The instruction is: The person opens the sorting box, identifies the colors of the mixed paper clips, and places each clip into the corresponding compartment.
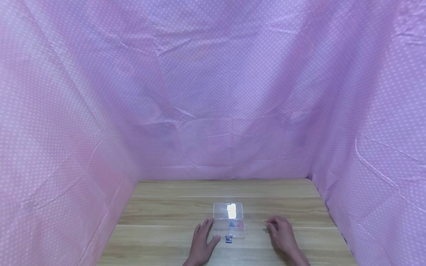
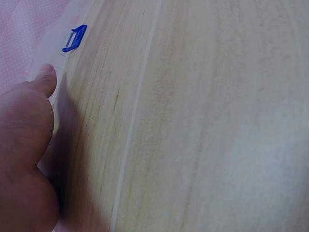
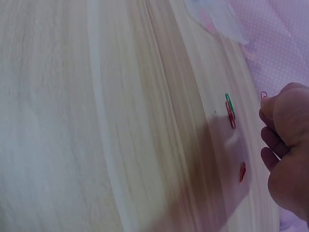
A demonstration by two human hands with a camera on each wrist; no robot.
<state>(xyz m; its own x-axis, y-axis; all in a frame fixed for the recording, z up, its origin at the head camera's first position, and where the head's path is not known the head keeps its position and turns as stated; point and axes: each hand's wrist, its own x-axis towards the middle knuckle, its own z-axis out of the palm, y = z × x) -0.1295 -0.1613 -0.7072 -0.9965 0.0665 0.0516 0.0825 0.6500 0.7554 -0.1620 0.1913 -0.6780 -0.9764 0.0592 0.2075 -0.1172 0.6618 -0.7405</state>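
A clear plastic box (image 1: 220, 231) lies with its lid (image 1: 219, 211) flipped back and a blue latch (image 1: 228, 239) at its front. Inside it, blue clips (image 1: 232, 224) and pinkish-red clips (image 1: 239, 224) sit at the back right. My left hand (image 1: 201, 244) rests against the box's left side, fingers extended, thumb at the front corner. To the right of the box, my right hand (image 1: 282, 233) pinches a red paper clip (image 3: 263, 94) between thumb and fingertip. Below that hand a green paper clip (image 3: 229, 100) and a red one (image 3: 232, 120) lie together on the table.
Another red clip (image 3: 243, 172) lies on the wooden table (image 1: 159, 210), in the right hand's shadow. Pink dotted cloth (image 1: 213, 147) hangs behind the table and along both sides.
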